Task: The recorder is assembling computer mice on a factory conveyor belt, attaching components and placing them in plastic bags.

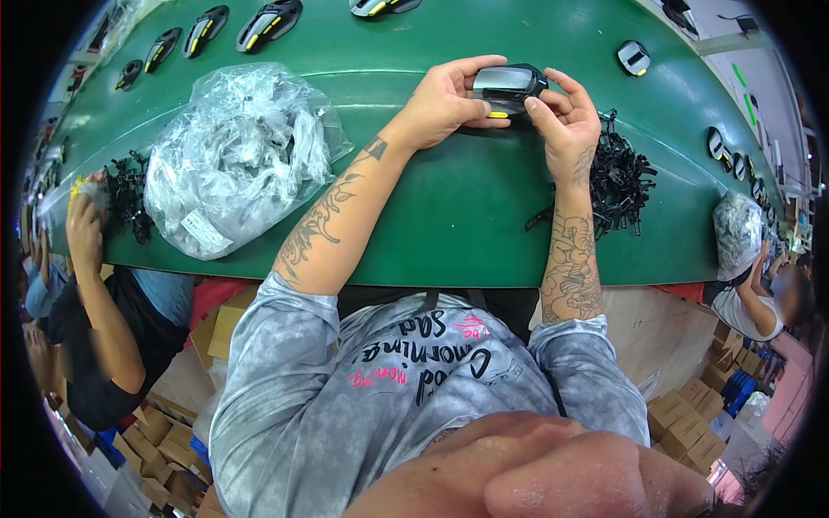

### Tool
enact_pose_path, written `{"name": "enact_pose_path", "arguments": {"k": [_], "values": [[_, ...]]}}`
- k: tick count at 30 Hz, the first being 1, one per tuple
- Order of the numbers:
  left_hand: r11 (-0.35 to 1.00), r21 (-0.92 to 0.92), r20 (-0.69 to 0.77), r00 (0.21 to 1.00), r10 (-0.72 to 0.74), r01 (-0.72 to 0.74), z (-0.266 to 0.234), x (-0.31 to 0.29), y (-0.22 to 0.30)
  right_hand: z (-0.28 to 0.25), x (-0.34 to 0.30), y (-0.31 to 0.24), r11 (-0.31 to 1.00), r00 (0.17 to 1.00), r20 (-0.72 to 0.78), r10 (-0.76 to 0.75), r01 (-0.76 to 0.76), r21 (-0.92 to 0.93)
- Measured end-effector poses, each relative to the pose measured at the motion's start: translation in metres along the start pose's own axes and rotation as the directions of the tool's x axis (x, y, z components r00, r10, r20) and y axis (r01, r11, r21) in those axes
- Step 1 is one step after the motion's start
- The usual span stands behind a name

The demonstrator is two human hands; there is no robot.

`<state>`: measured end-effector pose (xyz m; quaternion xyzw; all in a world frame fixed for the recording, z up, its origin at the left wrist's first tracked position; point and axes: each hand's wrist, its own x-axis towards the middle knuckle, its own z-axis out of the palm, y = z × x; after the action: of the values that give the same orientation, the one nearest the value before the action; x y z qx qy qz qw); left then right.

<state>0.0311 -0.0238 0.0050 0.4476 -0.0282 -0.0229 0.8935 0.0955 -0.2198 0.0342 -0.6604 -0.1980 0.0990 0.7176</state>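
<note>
Across the work area runs one green table [449, 233], its edges bowed. Two clear plastic bags are counted on it: one large bag [246, 164] left of the person's forearms and one smaller-looking bag [737, 237] near the far right edge. Black clips lie in two heaps, their pieces too tangled to count: a right heap [623, 186] beside the right forearm and a left heap [129, 194] beside the large bag. Two hands work over the table. The left hand [453, 99] pinches one end of the held unit [505, 82] between thumb and index finger; the right hand [566, 121] pinches the opposite end likewise, its other fingers curled. Similar units number five in the far-left row [270, 26], one single unit [633, 59] at upper right, and at least three in the right-hand row [718, 148]. The held unit is black, rounded, with a glossy silver-grey top panel and one short yellow strip [497, 115] on its near side.
</note>
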Motion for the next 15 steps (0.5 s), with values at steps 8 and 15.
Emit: {"name": "enact_pose_path", "arguments": {"k": [8, 15], "values": [[0.999, 0.046, -0.036, 0.999, 0.005, -0.003, 0.006, -0.002, 0.0, -0.003, -0.002, 0.002, 0.963, 0.996, 0.021, -0.084, 0.087, -0.257], [0.992, 0.125, 0.036, 0.999, -0.007, 0.002, 0.008, -0.003, -0.002, -0.004, 0.005, 0.013, 0.819, 0.99, 0.068, -0.125, 0.141, -0.556]]}}
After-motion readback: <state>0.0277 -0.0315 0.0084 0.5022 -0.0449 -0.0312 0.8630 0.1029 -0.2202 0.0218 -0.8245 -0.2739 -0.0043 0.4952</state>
